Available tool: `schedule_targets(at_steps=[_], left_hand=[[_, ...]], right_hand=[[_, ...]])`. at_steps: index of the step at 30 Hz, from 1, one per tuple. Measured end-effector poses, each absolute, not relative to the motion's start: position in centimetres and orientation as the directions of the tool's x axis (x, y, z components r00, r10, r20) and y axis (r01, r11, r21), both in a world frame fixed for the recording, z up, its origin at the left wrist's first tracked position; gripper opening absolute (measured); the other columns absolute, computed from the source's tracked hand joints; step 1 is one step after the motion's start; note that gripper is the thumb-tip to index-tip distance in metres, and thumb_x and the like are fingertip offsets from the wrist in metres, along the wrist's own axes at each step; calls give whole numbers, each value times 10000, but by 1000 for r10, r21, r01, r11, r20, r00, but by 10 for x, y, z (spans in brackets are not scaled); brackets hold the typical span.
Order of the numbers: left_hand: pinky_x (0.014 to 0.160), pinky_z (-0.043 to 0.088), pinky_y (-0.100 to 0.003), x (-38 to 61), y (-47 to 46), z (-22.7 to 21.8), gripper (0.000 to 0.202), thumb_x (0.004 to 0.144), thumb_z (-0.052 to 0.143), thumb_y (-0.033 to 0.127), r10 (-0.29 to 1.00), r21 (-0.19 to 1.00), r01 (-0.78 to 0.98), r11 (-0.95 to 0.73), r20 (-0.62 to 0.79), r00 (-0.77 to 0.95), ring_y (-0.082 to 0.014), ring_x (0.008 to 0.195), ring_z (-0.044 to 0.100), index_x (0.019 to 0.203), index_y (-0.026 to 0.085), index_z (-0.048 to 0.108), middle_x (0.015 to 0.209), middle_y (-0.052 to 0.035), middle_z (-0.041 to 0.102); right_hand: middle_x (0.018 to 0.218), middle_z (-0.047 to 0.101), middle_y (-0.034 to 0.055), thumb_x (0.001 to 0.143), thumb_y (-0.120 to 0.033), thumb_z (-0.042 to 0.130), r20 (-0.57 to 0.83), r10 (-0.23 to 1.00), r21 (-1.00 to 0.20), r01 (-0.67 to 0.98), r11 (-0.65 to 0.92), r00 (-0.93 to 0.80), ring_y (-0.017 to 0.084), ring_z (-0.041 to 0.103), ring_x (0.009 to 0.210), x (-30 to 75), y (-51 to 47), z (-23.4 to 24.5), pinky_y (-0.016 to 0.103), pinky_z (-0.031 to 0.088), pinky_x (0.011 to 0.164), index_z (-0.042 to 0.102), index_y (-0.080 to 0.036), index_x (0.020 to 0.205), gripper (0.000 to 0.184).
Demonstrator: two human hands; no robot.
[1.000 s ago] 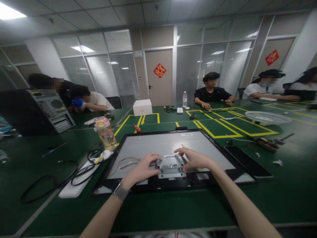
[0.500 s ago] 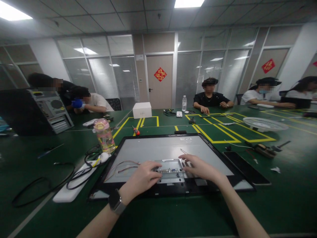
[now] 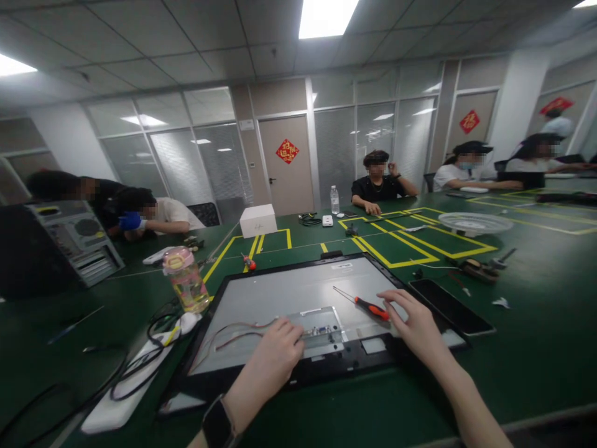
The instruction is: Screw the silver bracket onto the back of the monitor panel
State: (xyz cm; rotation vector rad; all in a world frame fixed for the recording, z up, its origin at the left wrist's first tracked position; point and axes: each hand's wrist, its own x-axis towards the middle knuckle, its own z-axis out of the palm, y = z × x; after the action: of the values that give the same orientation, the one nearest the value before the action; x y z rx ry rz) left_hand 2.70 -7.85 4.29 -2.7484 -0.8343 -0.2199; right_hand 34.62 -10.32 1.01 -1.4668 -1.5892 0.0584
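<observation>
A display panel [image 3: 280, 292] with a black frame lies on its face in front of me, its grey back up. Near its lower edge is a small circuit board [image 3: 321, 331] in a metal bracket. My left hand [image 3: 280, 345] is at the board's left end, fingers curled and pressed together; what they pinch is hidden. Thin cables [image 3: 242, 328] run from the left towards these fingers. My right hand [image 3: 415, 320] hovers over the panel's right side, thumb and fingers apart, close to the handle of a red and black screwdriver [image 3: 370, 307] lying on the panel.
Left of the panel are a pink-lidded bottle [image 3: 186, 280], a white power strip [image 3: 125, 392] and black cables [image 3: 119, 348]. A black phone [image 3: 450, 306] lies at the right. Further back stand a white box [image 3: 258, 221] and a round plate [image 3: 473, 223]. Several people sit across the table.
My right hand has left the bracket and moved right, uncovering the screwdriver. My left hand stays at the board's left end. The head view has shifted to the right and tilted.
</observation>
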Motion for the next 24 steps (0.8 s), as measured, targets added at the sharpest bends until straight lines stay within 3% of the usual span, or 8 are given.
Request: schedule_targets(at_steps=[3, 5, 10, 12, 15, 19, 24], left_hand=[[896, 504, -435, 35, -80, 51, 212, 841, 498, 16, 572, -196, 592, -782, 152, 806, -254, 923, 630, 822, 156, 657, 935, -104, 675], [908, 515, -428, 40, -81, 58, 216, 867, 491, 52, 583, -124, 605, -787, 175, 794, -260, 982, 631, 936, 166, 662, 1032, -110, 682], [1068, 460, -407, 55, -74, 55, 356, 925, 488, 147, 474, 73, 470, -879, 220, 852, -245, 1226, 565, 1248, 255, 589, 1343, -73, 605], [1058, 472, -430, 61, -70, 46, 327, 928, 504, 181, 477, 92, 469, -878, 237, 846, -263, 1214, 579, 1227, 257, 613, 1319, -81, 624], [950, 547, -375, 64, -65, 28, 289, 930, 496, 177, 502, 145, 480, -865, 284, 817, -241, 1101, 646, 1160, 268, 645, 1207, -73, 682], [1016, 522, -394, 64, -64, 12, 283, 920, 493, 163, 499, 176, 468, -866, 382, 778, -249, 1159, 628, 1111, 264, 675, 1229, -78, 678], [986, 543, -378, 66, -65, 6, 264, 894, 524, 144, 502, 205, 460, -864, 429, 751, -244, 1135, 637, 1061, 249, 701, 1211, -87, 680]], right_hand=[[1053, 675, 104, 917, -319, 422, 581, 797, -594, 756, 276, 166, 272, 650, 994, 341, -105, 12, 407, 502, 915, 672, -223, 983, 276], [1022, 676, 98, 912, -306, 419, 560, 813, -599, 757, 262, 162, 269, 653, 969, 338, -106, 13, 397, 507, 892, 672, -231, 961, 268], [1013, 662, 98, 900, -270, 432, 506, 854, -590, 769, 244, 118, 260, 651, 945, 336, -105, 11, 369, 508, 856, 674, -222, 955, 253], [1017, 655, 101, 907, -259, 429, 501, 861, -582, 773, 255, 93, 258, 645, 953, 335, -103, 9, 369, 505, 870, 674, -218, 965, 256], [1026, 653, 108, 932, -262, 413, 491, 869, -580, 766, 279, 55, 253, 640, 970, 334, -102, 6, 368, 501, 900, 676, -217, 980, 270], [1114, 639, 128, 939, -278, 431, 480, 875, -571, 778, 263, 56, 263, 625, 1046, 333, -101, 2, 388, 483, 969, 672, -210, 1035, 269], [1172, 622, 151, 916, -246, 441, 470, 881, -548, 800, 242, 55, 274, 619, 1092, 334, -101, -5, 410, 479, 995, 675, -186, 1067, 285]])
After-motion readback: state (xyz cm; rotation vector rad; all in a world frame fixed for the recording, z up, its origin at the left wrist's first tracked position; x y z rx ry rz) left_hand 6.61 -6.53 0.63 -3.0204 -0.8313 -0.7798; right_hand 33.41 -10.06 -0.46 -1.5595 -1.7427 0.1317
